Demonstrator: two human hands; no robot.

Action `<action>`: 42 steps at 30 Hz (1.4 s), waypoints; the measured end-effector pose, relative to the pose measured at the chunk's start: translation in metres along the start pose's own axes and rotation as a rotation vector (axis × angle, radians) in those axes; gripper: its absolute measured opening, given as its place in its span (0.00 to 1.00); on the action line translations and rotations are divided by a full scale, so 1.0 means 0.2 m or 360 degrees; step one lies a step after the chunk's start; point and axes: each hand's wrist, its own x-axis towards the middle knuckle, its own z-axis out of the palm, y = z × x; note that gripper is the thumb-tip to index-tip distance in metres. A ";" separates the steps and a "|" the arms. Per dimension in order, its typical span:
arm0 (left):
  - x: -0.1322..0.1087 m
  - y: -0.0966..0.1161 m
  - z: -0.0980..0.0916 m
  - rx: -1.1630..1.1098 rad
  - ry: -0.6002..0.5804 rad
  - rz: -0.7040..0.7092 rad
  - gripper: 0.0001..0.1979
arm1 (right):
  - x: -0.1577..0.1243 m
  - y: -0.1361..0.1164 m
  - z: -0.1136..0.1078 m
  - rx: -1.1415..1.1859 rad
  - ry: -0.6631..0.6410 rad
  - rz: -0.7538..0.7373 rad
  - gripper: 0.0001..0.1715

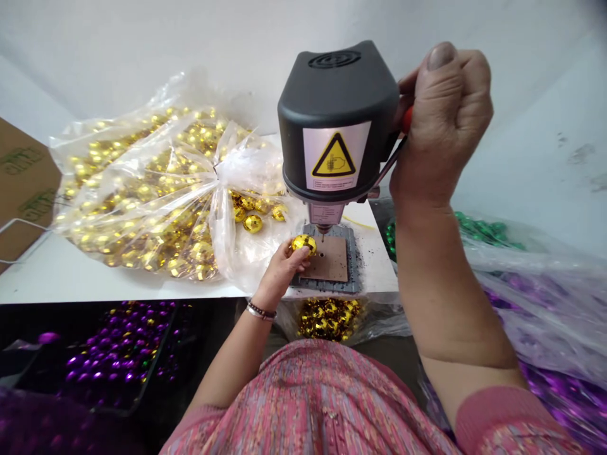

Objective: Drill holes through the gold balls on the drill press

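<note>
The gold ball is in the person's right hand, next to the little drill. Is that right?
No, the gold ball is in the person's left hand, not the right, next to the little drill. The head view shows it.

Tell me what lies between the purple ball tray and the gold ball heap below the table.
The head view shows the left forearm between the purple ball tray and the gold ball heap.

Bagged mirror balls (142, 189) left of bench drill (336, 120) on table (95, 287); carton (23, 183) further left.
</note>
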 end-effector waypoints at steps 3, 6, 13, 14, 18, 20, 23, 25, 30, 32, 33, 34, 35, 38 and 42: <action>0.03 -0.01 0.03 0.0528 0.0025 0.0229 0.20 | 0.00 0.00 -0.01 -0.0054 -0.0016 -0.0013 0.15; 0.06 -0.01 0.05 0.0862 0.0075 0.0347 0.19 | 0.00 0.00 -0.01 -0.0106 -0.0049 -0.0021 0.15; 0.07 -0.01 0.06 0.1096 -0.0012 0.0360 0.20 | 0.01 0.02 0.00 -0.0106 -0.0051 -0.0069 0.30; 0.07 0.00 0.06 0.1097 -0.0015 0.0347 0.21 | 0.02 0.02 0.00 -0.0104 -0.0047 -0.0066 0.32; 0.06 0.00 0.06 0.1172 -0.0038 0.0359 0.22 | 0.02 0.01 0.00 -0.0078 -0.0045 -0.0065 0.32; 0.05 0.01 0.06 0.1272 -0.0044 0.0401 0.23 | 0.01 0.01 0.00 -0.0070 -0.0043 -0.0072 0.31; 0.03 0.01 0.08 0.1435 -0.0022 0.0462 0.26 | 0.01 0.01 0.00 -0.0064 -0.0034 -0.0087 0.31; 0.02 0.01 0.09 0.1453 -0.0016 0.0473 0.25 | 0.01 0.01 0.00 -0.0062 -0.0021 -0.0102 0.30; 0.04 0.01 0.09 0.1447 0.0010 0.0419 0.20 | 0.01 0.02 0.00 -0.0060 -0.0038 -0.0115 0.31; 0.04 0.01 0.08 0.1545 0.0002 0.0399 0.25 | 0.00 0.02 0.00 -0.0051 -0.0030 -0.0123 0.31; 0.04 0.00 0.08 0.1601 -0.0006 0.0393 0.28 | 0.00 0.02 0.00 -0.0047 -0.0029 -0.0129 0.29; 0.04 0.00 0.08 0.1653 -0.0013 0.0395 0.29 | 0.00 0.02 0.00 -0.0044 -0.0035 -0.0135 0.26; 0.03 0.00 0.08 0.1701 -0.0020 0.0405 0.30 | 0.00 0.02 0.00 -0.0043 -0.0044 -0.0137 0.23; 0.02 -0.02 0.09 0.1813 -0.0031 0.0458 0.30 | 0.00 0.00 -0.01 -0.0096 -0.0090 -0.0086 0.16; 0.02 -0.03 0.09 0.1819 -0.0006 0.0480 0.30 | -0.05 -0.06 -0.05 -0.0244 -0.0193 -0.0137 0.14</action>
